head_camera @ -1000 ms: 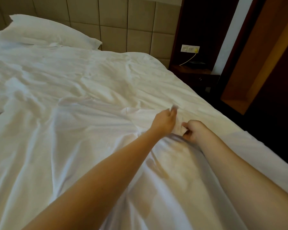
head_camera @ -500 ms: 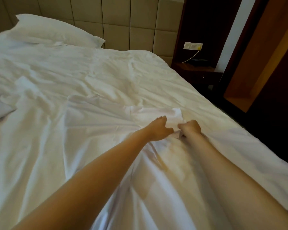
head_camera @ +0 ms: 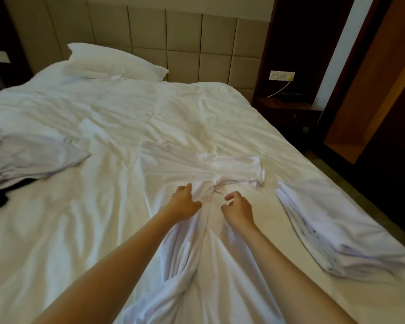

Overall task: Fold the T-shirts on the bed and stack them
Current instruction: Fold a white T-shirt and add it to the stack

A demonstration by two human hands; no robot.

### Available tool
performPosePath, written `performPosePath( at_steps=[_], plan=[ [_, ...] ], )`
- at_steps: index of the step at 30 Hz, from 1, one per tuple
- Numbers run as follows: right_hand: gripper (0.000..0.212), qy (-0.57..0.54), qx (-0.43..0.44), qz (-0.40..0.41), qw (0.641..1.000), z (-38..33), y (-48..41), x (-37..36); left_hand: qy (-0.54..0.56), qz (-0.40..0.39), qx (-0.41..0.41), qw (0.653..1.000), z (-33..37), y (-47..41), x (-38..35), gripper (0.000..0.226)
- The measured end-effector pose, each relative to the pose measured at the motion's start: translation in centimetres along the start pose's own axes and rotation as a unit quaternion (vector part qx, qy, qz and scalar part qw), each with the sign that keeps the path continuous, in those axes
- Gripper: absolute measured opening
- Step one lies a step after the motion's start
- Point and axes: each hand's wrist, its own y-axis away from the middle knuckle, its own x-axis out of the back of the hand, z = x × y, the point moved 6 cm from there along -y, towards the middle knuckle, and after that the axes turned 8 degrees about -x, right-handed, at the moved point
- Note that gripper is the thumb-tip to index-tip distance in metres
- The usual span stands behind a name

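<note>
T-shirt (head_camera: 173, 164) lies rumpled mid-bed, not folded yet; left hand (head_camera: 182, 204) grips its bunched fabric, right hand (head_camera: 239, 210) hovers loosely curled, empty. Folded stack (head_camera: 337, 225) sits by the right edge, and I'd guess the unfolded shirts (head_camera: 28, 157) heaped at the left edge are still to do.

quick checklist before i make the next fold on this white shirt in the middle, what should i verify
1. Left hand grip on the T-shirt: ok, its fingers pinch bunched cloth near the shirt's middle.
2. Right hand grip: not ok, its fingers are loosely curled and hold no cloth.
3. Shirt lying flat: not ok, it is bunched at the middle and twisted toward the near edge.
4. Sleeve spread out: not ok, it is crumpled on the right.
5. Folded stack ready to take the shirt: ok, it lies apart on the right.
6. Unfolded pile out of the way: ok, it is far left.
</note>
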Motion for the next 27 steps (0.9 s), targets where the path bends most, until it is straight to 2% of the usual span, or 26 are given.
performPosePath(
  at_steps=[3,10,13,15,17,20,23,25,27],
  plan=[
    [0.023,-0.063,-0.03,-0.031,0.997,1.2,3.2,-1.2,0.039,0.007,0.046,0.998,-1.8,3.7,-0.1,0.067],
    [0.015,-0.064,-0.034,-0.052,0.996,2.7,9.4,-2.4,0.116,0.062,0.126,0.983,-5.6,11.8,-1.7,0.051],
    [0.009,-0.092,-0.057,-0.07,0.992,3.2,12.0,-3.3,0.116,0.016,0.148,0.982,-6.2,14.7,-2.2,0.023],
    [0.009,-0.124,-0.085,-0.097,0.984,3.6,13.4,-4.0,0.091,-0.039,0.159,0.982,-6.3,16.0,-2.5,0.035],
    [0.022,-0.136,-0.115,-0.146,0.973,3.5,14.9,-4.8,0.077,-0.091,0.171,0.978,-6.3,17.5,-2.8,0.049],
    [0.036,-0.116,-0.164,-0.199,0.959,2.9,16.7,-5.2,0.083,-0.093,0.124,0.984,-4.6,19.1,-2.7,0.036],
    [0.024,-0.167,-0.184,-0.244,0.937,2.9,18.0,-4.8,0.158,-0.043,0.033,0.986,-0.6,19.9,-2.3,0.034],
    [0.014,-0.231,-0.167,-0.255,0.924,2.9,18.2,-3.9,0.177,-0.062,-0.027,0.982,2.3,20.0,-2.9,0.029],
    [0.01,-0.233,-0.17,-0.224,0.931,3.1,17.7,-2.3,0.175,-0.096,-0.077,0.977,4.9,20.1,-3.9,0.031]
  ],
)
